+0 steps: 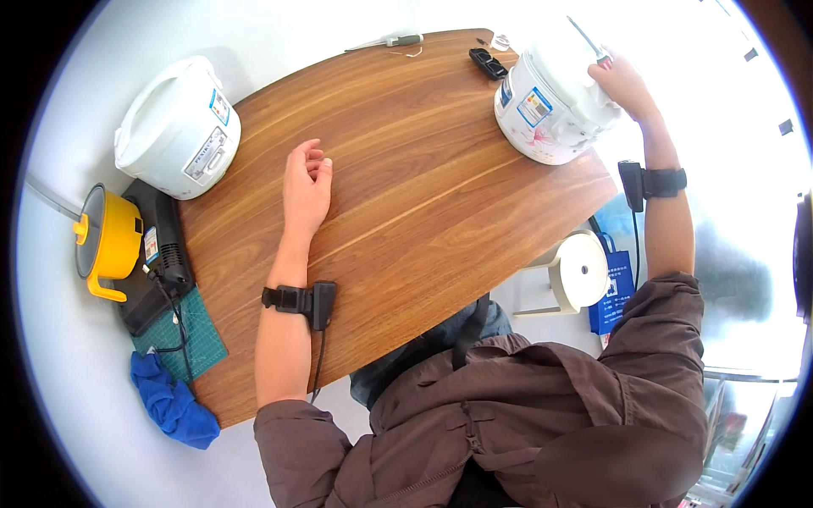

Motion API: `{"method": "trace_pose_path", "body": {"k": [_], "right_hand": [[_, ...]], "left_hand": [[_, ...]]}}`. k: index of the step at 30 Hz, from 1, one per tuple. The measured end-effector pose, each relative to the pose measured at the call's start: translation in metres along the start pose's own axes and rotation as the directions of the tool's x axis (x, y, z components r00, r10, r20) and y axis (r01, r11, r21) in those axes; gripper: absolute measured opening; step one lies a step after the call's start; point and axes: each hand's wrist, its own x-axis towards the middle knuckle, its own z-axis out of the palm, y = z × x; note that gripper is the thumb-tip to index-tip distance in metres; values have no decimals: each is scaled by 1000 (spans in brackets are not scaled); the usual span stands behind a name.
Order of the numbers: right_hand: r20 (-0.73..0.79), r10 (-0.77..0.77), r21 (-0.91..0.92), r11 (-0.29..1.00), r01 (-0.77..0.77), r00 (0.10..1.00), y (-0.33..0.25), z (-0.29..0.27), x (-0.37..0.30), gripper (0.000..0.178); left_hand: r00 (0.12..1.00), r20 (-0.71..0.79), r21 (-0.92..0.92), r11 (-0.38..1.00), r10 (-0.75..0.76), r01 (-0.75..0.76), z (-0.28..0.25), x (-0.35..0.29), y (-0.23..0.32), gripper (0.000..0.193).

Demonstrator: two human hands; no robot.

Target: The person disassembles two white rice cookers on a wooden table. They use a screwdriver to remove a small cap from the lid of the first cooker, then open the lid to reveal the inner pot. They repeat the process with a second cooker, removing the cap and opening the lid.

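At the far left is a yellow pot (117, 244) with a lid and a handle. It is right by a flat black box (174, 252) along the left edge of the desk (381, 195); I can't tell if the pot is on it. A blue cloth (174, 402) lies bunched up by the near left corner. Just beside it is a green mat (201, 334) with a black cord (180, 313) over it. A white rice cooker (182, 140) is at the far left corner.

The left hand (306, 190) is over the left half of the desk. Its fingers are a bit bent and loose, and I can't tell if it touches the wood. A screwdriver (406, 40) lies along the far edge. A small black thing (487, 63) lies near the far right corner.

Another rice cooker (538, 118), with a pink flower on it, stands by the right edge of the desk. A thin tool (584, 35) with a bit of red sticks up over its lid. Below the desk's near right corner are a round white stool (583, 269) and a blue bag (625, 292). The right hand (624, 89) is wrapped around the tool, beside the lid. The two hands are well apart.
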Motion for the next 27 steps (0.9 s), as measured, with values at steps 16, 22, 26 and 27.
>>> {"method": "trace_pose_path", "body": {"k": [16,22,26,27], "right_hand": [[270,-372,127,928,350,888,-40,4,1,58],[438,-344,283,930,235,830,-127,-25,-16,67],[501,-424,223,905,361,755,-146,-11,-6,74],[519,-427,194,902,385,740,-154,-12,-4,75]], "left_hand": [[1000,19,62,998,15,-17,3,1,4,32],[998,42,74,996,55,-58,2,1,3,25],[997,44,70,995,69,-72,1,-3,3,22],[996,45,49,995,81,-83,2,-1,4,21]]}}
